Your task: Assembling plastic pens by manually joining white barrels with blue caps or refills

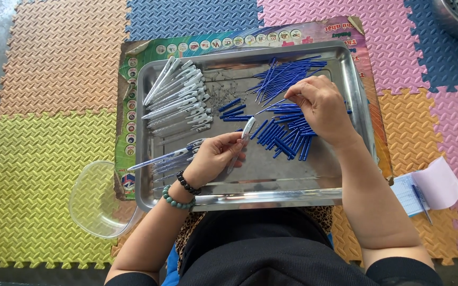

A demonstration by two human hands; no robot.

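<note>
Currently | left hand (214,156) clamped on a clear pen barrel (241,143), finished pens just left of it | right hand (322,106) pinching a thin blue refill (271,107) over blue parts on the steel tray (250,190) | step: likely threading refill into barrel; next calls for lining tip with barrel mouth.

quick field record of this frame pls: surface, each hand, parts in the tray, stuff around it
surface: steel tray on printed cardboard, foam floor mats
left hand: holds clear pen barrel
right hand: pinches thin blue refill
tray parts: white pen barrels, blue refills, short blue pieces, small springs
nearby: clear plastic bowl, notepad with pen
</note>
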